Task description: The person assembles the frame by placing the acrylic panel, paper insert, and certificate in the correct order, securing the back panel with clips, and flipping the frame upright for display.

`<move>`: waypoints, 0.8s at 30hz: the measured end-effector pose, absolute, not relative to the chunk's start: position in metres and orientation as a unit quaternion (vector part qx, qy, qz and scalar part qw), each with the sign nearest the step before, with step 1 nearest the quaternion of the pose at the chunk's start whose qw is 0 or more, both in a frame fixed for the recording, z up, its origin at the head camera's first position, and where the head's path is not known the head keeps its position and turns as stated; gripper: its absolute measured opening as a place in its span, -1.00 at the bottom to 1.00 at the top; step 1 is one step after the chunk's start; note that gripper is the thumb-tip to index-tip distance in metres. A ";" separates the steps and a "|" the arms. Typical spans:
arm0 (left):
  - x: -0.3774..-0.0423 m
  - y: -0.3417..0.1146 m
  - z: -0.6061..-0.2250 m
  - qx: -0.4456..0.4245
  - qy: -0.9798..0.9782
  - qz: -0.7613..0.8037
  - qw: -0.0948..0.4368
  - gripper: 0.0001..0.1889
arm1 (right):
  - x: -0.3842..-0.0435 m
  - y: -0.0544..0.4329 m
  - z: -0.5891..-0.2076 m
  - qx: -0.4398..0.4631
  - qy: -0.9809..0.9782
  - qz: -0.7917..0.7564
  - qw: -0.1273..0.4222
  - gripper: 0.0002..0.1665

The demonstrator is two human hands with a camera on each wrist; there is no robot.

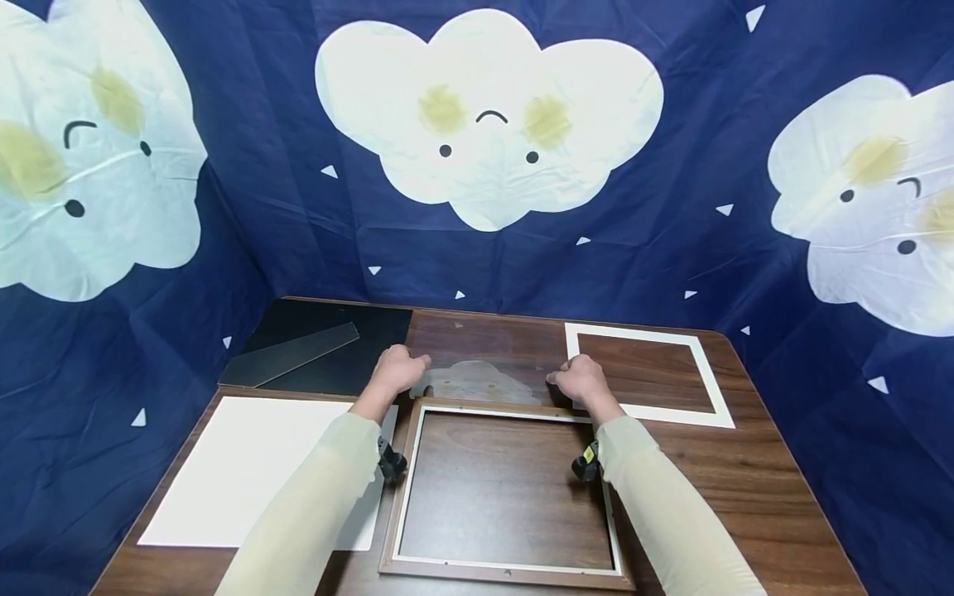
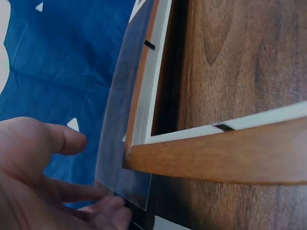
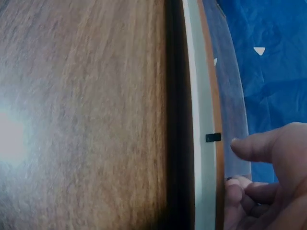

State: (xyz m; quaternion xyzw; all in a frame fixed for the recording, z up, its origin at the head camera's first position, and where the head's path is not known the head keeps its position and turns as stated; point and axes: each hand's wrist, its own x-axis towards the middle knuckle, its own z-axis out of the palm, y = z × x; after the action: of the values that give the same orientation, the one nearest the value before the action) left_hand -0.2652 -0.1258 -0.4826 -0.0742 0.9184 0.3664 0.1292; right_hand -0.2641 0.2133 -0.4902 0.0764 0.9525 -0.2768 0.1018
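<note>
A clear sheet (image 1: 484, 335) lies behind the picture frame (image 1: 507, 573), reflecting the cloud print. The wooden frame, with a pale inner lip, sits in the middle of the table. At the sheet's left side is my left hand (image 1: 393, 370). Its lower fingers (image 2: 115, 211) touch the sheet's corner in the left wrist view, while the thumb stands apart. My right hand (image 1: 581, 379) is at the opposite side. In the right wrist view its fingertips (image 3: 234, 189) meet the sheet's end, and the thumb (image 3: 249, 147) extends over it without pressing down.
A black backing panel (image 1: 383, 331) with a stand leg (image 1: 305, 352) lies at the back left. In front of it is a white board (image 1: 231, 472), partly under my left sleeve. A white window mat (image 1: 711, 381) lies back right. Blue cloud-print cloth (image 1: 507, 273) surrounds the table.
</note>
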 end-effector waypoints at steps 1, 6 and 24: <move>-0.265 -0.125 -0.482 -0.075 0.920 0.362 0.126 -0.46 | -0.264 0.213 -0.489 0.083 0.952 -0.277 0.100 -0.51; -0.268 -0.124 -0.478 -0.090 0.918 0.366 0.120 -0.52 | -0.265 0.211 -0.483 0.103 0.949 -0.284 0.092 -0.52; -0.270 -0.127 -0.477 -0.148 0.840 0.494 0.169 -0.28 | -0.264 0.212 -0.487 0.112 0.922 -0.349 0.125 -0.59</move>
State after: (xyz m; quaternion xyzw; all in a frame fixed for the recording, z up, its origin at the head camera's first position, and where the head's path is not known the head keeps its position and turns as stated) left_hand -0.2704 -0.1266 -0.4773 -0.1475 0.8397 0.4944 0.1693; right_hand -0.2639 0.2124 -0.4873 0.1121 0.9221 -0.3486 0.1249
